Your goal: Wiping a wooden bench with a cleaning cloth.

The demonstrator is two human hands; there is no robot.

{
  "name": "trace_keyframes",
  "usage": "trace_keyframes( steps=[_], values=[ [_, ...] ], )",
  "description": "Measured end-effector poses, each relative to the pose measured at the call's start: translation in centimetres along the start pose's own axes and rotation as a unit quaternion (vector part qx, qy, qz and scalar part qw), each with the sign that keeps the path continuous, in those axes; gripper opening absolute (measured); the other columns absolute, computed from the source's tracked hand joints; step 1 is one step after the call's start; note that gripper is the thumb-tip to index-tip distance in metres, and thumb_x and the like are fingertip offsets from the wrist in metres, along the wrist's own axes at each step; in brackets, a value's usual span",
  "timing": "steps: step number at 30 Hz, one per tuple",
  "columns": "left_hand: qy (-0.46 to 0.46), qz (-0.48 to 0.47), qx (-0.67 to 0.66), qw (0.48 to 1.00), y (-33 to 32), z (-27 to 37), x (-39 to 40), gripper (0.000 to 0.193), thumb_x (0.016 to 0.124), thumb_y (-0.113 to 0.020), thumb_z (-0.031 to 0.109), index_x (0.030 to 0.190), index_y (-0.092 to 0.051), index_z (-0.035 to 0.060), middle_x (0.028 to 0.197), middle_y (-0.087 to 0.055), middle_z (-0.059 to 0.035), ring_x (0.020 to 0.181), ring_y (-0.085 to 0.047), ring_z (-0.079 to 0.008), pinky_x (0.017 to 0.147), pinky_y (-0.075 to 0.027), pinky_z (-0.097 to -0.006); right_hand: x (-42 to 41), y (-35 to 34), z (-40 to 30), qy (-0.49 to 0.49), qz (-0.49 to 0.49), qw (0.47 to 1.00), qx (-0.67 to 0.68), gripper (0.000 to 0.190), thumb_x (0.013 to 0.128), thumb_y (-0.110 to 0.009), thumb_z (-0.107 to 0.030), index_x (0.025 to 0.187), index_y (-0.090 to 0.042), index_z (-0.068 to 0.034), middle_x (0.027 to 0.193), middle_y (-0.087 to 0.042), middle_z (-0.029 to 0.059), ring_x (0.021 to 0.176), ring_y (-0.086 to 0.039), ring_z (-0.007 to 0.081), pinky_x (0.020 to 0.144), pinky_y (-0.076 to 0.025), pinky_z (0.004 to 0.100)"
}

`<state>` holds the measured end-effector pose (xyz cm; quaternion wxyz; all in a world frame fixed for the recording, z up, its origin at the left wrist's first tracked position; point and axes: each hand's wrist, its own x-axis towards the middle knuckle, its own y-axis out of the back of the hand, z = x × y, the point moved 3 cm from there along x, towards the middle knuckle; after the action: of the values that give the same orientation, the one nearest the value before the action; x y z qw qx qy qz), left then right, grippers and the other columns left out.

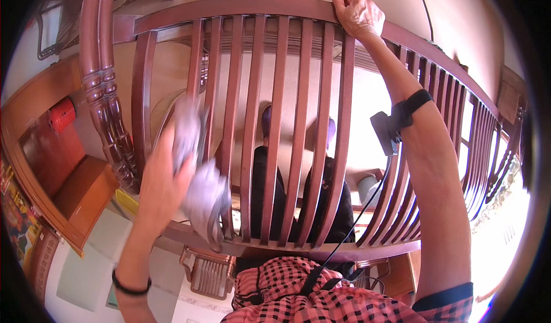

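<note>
A red-brown slatted wooden frame stretches across the view, its upright slats running between an upper rail and a lower rail. My left hand grips a crumpled pale grey-violet cloth, both blurred by motion. The cloth lies over or just in front of the slats on the left, and whether it touches them I cannot tell. My right hand is closed over the upper rail, right of the middle. A black strap with a small device sits on my right forearm, and a cable hangs from it.
Turned wooden posts stand close by on the left. Beyond them are a wooden cabinet and a red cylindrical object. Below the lower rail a slatted wooden chair shows. My legs are visible through the slats.
</note>
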<state>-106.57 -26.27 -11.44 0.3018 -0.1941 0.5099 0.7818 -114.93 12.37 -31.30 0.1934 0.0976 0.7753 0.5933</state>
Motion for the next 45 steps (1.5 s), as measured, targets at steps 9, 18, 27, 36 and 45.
trace_keyframes(
  steps=[9, 18, 27, 36, 45],
  values=[
    [-0.146, 0.142, 0.180, 0.962, -3.8, -0.7, 15.9, 0.025, 0.085, -0.054, 0.010, 0.109, -0.056, 0.0067, 0.093, -0.048, -0.0217, 0.083, -0.058, -0.0400, 0.073, -0.049, -0.0474, -0.5, 1.7, -3.7, -0.020, 0.012, 1.000, -0.003, 0.038, 0.086, -0.046, -0.037, 0.073, -0.067, -0.008, 0.085, -0.067, 0.0173, 0.080, -0.064, 0.0349, 0.077, -0.049, 0.0448],
    [-0.077, -0.151, 0.244, 0.955, -4.6, -1.5, 4.1, 0.033, 0.079, -0.055, 0.005, 0.111, -0.050, 0.0017, 0.101, -0.049, -0.0222, 0.085, -0.058, -0.0395, 0.074, -0.049, -0.0474, 0.0, -0.2, -1.2, 0.014, 0.042, 0.999, -0.011, 0.039, 0.085, -0.041, -0.047, 0.091, -0.071, -0.022, 0.088, -0.068, 0.0112, 0.085, -0.064, 0.0355, 0.080, -0.049, 0.0449],
    [0.016, -0.346, 0.130, 0.929, -3.1, -2.0, -7.4, 0.029, 0.079, -0.053, 0.008, 0.107, -0.053, 0.0011, 0.097, -0.049, -0.0219, 0.086, -0.054, -0.0420, 0.077, -0.046, -0.0465, 0.0, -0.1, -0.8, 0.003, 0.031, 0.999, 0.005, 0.040, 0.086, -0.041, -0.046, 0.088, -0.071, -0.021, 0.087, -0.069, 0.0114, 0.084, -0.065, 0.0327, 0.078, -0.049, 0.0435],
    [-0.136, 0.096, 0.006, 0.986, -2.7, 4.2, 11.7, 0.044, 0.085, -0.052, 0.006, 0.129, -0.044, 0.0062, 0.113, -0.051, -0.0223, 0.103, -0.054, -0.0389, 0.091, -0.043, -0.0413, -0.6, 1.5, -2.3, 0.024, 0.056, 0.998, 0.033, 0.036, 0.086, -0.046, -0.036, 0.074, -0.067, -0.008, 0.083, -0.066, 0.0166, 0.082, -0.063, 0.0360, 0.077, -0.048, 0.0467],
    [-0.288, 0.114, 0.138, 0.941, -6.8, 3.8, 15.9, 0.049, 0.080, -0.055, 0.005, 0.128, -0.044, 0.0093, 0.108, -0.050, -0.0183, 0.097, -0.053, -0.0375, 0.085, -0.045, -0.0433, -0.8, 1.6, -2.3, -0.017, 0.014, 1.000, 0.008, 0.039, 0.087, -0.044, -0.037, 0.074, -0.067, -0.009, 0.080, -0.066, 0.0177, 0.079, -0.063, 0.0383, 0.078, -0.047, 0.0477]
  ],
)
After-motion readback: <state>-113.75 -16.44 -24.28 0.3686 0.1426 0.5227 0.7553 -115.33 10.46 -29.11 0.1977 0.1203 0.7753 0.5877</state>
